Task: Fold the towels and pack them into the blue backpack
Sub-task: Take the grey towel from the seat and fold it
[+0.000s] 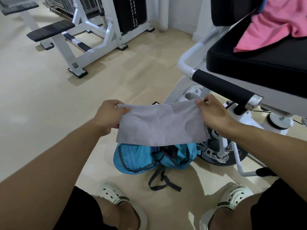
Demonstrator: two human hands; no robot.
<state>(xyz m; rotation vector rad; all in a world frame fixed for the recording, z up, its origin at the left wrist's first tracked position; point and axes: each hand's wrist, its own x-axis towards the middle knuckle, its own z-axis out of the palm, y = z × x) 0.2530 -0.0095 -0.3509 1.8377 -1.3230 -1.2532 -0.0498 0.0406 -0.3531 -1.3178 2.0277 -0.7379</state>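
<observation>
Gym machines stand on a pale floor [49, 100]. Above the blue backpack [154, 156], whose mouth gapes open, both hands pinch the top corners of a grey towel [159, 127]: left hand [109, 115], right hand [211, 112]. It looks light, limp and unbreakable, so gripping hems suits. A pink towel [274, 25] lies on the seat beyond the backpack.

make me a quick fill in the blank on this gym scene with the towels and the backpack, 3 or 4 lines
1. Both hands, left hand and right hand, hold a folded ____ cloth towel by its top corners.
2. The crumpled pink towel lies on the black padded ____.
3. The blue nylon backpack sits on the ____, below the held towel.
4. The person wears white perforated ____.

Missing words: grey; seat; floor; clogs
</observation>
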